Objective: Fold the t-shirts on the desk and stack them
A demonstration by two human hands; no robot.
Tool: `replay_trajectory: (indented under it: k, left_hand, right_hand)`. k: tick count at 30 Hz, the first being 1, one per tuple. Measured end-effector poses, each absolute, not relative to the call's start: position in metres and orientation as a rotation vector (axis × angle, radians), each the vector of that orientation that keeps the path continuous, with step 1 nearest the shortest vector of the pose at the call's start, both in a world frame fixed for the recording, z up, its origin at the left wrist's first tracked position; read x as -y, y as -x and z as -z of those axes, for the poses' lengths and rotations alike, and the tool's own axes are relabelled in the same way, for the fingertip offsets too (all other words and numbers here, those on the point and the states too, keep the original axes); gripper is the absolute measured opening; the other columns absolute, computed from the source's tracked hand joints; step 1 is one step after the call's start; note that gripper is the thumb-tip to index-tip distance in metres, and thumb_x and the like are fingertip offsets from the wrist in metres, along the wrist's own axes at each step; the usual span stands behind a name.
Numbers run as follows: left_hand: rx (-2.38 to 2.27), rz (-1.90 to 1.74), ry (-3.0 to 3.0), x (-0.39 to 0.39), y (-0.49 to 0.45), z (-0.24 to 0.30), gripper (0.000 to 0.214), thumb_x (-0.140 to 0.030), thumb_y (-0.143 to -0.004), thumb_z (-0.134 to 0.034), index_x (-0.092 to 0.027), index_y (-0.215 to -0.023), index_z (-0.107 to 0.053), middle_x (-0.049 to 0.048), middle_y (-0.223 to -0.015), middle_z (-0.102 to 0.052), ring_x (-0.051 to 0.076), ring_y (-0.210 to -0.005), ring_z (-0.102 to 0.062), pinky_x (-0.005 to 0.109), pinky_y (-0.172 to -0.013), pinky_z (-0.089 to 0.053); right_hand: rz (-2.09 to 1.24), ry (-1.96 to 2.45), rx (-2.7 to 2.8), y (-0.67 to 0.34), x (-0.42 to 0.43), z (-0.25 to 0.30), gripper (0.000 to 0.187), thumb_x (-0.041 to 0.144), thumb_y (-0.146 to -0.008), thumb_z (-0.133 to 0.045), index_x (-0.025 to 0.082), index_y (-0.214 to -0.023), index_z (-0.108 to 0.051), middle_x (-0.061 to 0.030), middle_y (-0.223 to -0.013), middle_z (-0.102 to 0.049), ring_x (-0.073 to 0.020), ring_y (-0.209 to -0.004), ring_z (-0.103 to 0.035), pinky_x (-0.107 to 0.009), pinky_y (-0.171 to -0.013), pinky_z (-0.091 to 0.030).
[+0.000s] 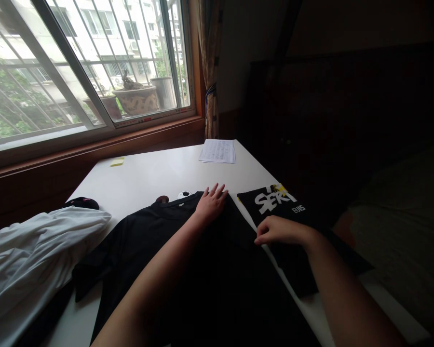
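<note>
A black T-shirt (141,231) is spread on the white table, its neckline toward the far side. My left hand (211,203) lies flat on the shirt's right shoulder, fingers spread and pointing away from me. At the shirt's right sleeve edge, my right hand (280,230) is closed in a pinch on the black cloth. Just beyond that hand lies a second black garment (251,200) with white lettering and yellow patches. Two small round items, one dark (162,199) and one black and white (184,194), show past the neckline.
A heap of white cloth (39,250) lies at the left, with a black item (81,203) behind it. Papers (218,151) and a yellow sticky pad (117,162) rest on the far part of the white table (155,168). A barred window (94,62) stands beyond; the right side is dark.
</note>
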State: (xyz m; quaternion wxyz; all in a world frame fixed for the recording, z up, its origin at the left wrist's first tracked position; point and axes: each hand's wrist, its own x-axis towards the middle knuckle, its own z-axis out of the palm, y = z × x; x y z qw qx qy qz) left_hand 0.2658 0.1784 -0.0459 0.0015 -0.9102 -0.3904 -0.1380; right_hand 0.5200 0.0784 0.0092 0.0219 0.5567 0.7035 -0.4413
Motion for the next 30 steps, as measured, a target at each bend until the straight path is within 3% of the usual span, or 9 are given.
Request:
replay_trajectory:
  k: [3, 7, 12, 19, 22, 30]
  left_hand:
    - [1.004, 0.503, 2.915, -0.156, -0.269, 0.033, 0.045, -0.022, -0.102, -0.044, -0.024, -0.147, -0.05, 0.0085, -0.16, -0.043, 0.027, -0.152, -0.031, 0.048, -0.123, -0.027]
    - [0.8, 0.488, 3.038, -0.112, -0.272, 0.018, 0.034, -0.04, -0.101, -0.052, -0.024, -0.129, -0.062, 0.01, -0.131, -0.062, 0.027, -0.121, -0.056, 0.041, -0.103, -0.047]
    - [0.687, 0.371, 3.09, -0.07, -0.271, 0.019, 0.05, -0.065, -0.09, -0.062, -0.022, -0.116, -0.063, 0.009, -0.111, -0.063, 0.027, -0.1, -0.057, 0.04, -0.085, -0.049]
    - [0.788, 0.432, 3.031, -0.065, -0.275, 0.031, 0.012, -0.03, -0.097, -0.057, -0.021, -0.099, -0.063, 0.0059, -0.098, -0.064, 0.023, -0.092, -0.057, 0.037, -0.079, -0.048]
    - [0.905, 0.593, 3.05, -0.071, -0.273, 0.033, 0.01, -0.026, -0.097, -0.056, -0.02, -0.096, -0.064, 0.0057, -0.094, -0.064, 0.022, -0.09, -0.058, 0.035, -0.08, -0.05]
    - [1.171, 1.004, 3.088, -0.086, -0.267, 0.035, 0.006, -0.021, -0.095, -0.062, -0.023, -0.098, -0.067, 0.0036, -0.097, -0.066, 0.02, -0.094, -0.061, 0.033, -0.09, -0.052]
  right_hand:
    - [1.26, -1.834, -2.266, -0.527, -0.08, -0.007, 0.028, 0.047, -0.075, -0.073, 0.019, -0.075, -0.068, -0.0013, -0.069, -0.065, -0.0158, -0.066, -0.055, -0.026, -0.056, -0.035]
    - [1.146, -1.874, -2.29, -0.527, -0.08, -0.002, 0.022, 0.037, -0.072, -0.076, 0.02, -0.08, -0.063, -0.0008, -0.075, -0.065, -0.0161, -0.069, -0.057, -0.025, -0.057, -0.037]
    - [1.063, -1.869, -2.307, -0.521, -0.081, 0.002, 0.015, 0.03, -0.074, -0.072, 0.02, -0.083, -0.064, -0.0008, -0.077, -0.065, -0.0159, -0.069, -0.058, -0.025, -0.058, -0.037]
    - [1.168, -1.824, -2.24, -0.52, -0.076, -0.003, 0.026, 0.04, -0.074, -0.075, 0.02, -0.086, -0.064, -0.0008, -0.079, -0.066, -0.0163, -0.07, -0.057, -0.026, -0.058, -0.038]
    - [1.096, -1.839, -2.219, -0.515, -0.074, -0.004, 0.029, 0.043, -0.072, -0.077, 0.02, -0.086, -0.064, -0.0017, -0.082, -0.068, -0.0175, -0.073, -0.059, -0.027, -0.059, -0.039]
    - [0.857, -1.879, -2.236, -0.51, -0.073, 0.006, 0.007, 0.027, -0.078, -0.067, 0.021, -0.08, -0.066, -0.0036, -0.081, -0.07, -0.0183, -0.073, -0.062, -0.027, -0.06, -0.038]
